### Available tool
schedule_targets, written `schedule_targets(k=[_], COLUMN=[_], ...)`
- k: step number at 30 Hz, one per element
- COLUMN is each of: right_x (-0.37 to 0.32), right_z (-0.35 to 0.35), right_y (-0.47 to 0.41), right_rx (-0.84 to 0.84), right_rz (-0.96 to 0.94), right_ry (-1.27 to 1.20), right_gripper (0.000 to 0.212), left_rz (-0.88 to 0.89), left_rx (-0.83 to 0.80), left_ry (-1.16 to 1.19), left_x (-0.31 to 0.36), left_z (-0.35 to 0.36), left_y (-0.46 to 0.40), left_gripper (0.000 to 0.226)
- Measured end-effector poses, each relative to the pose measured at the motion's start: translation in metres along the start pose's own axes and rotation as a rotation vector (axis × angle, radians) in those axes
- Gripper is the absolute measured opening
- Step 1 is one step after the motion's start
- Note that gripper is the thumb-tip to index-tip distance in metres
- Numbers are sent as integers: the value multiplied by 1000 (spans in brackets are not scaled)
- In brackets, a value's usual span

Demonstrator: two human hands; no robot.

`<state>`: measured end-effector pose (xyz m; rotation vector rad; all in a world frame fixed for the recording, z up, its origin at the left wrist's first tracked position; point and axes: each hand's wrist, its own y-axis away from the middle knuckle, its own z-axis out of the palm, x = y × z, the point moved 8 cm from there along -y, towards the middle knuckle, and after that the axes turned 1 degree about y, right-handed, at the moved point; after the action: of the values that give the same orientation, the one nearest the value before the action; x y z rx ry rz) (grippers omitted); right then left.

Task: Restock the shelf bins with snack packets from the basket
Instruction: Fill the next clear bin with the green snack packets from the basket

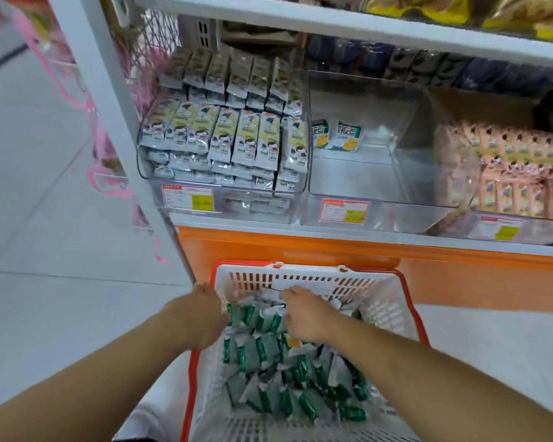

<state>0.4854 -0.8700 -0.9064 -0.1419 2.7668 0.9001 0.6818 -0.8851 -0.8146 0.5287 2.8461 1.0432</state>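
A white basket with an orange rim [393, 301] sits on the floor below the shelf, holding several green and white snack packets [268, 371]. My left hand [205, 314] rests on the basket's left rim, fingers curled over its edge. My right hand [304, 314] reaches down into the far end of the basket, its fingers closed among the packets there; what it grips is hidden under the hand. On the shelf above, the clear middle bin [358, 173] holds only two green and white packets [348, 137] at its back.
The left bin [147, 173] is packed with rows of yellow and white packets. A bin [505, 170] of pink packets stands at the right. An orange shelf base [300, 250] runs behind the basket. Pink items [103, 145] hang left of the shelf post. Pale floor tiles lie at left.
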Motion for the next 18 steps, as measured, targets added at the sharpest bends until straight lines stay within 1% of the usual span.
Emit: schedule_targets(k=[1, 2, 3, 5, 7, 10, 13, 18], right_x=[-2, -6, -7, -8, -8, -6, -7, -5], right_z=[10, 19, 27, 38, 40, 36, 34, 33], right_y=[-11, -20, -28, -38, -41, -42, -40, -35], right_rx=[21, 39, 69, 181, 301, 380, 405, 424], right_rz=[25, 47, 63, 102, 129, 155, 143, 135], right_ry=[-62, -118, -155, -148, -118, -132, -150, -175], right_gripper=[59, 63, 65, 61, 59, 57, 51, 51], left_rz=[-10, -15, -20, -29, -35, -51, -67, -65], left_rx=[-38, -55, -58, -52, -60, -61, -48, -24], left_ry=[74, 119, 135, 142, 151, 160, 152, 147], left_x=[-2, -3, -4, -6, -7, -6, -3, -2], left_z=[11, 21, 27, 37, 41, 39, 37, 33], left_y=[-5, -9, -13, -21, -25, -25, -23, -18], left_gripper=[64, 75, 86, 94, 97, 101, 101, 99])
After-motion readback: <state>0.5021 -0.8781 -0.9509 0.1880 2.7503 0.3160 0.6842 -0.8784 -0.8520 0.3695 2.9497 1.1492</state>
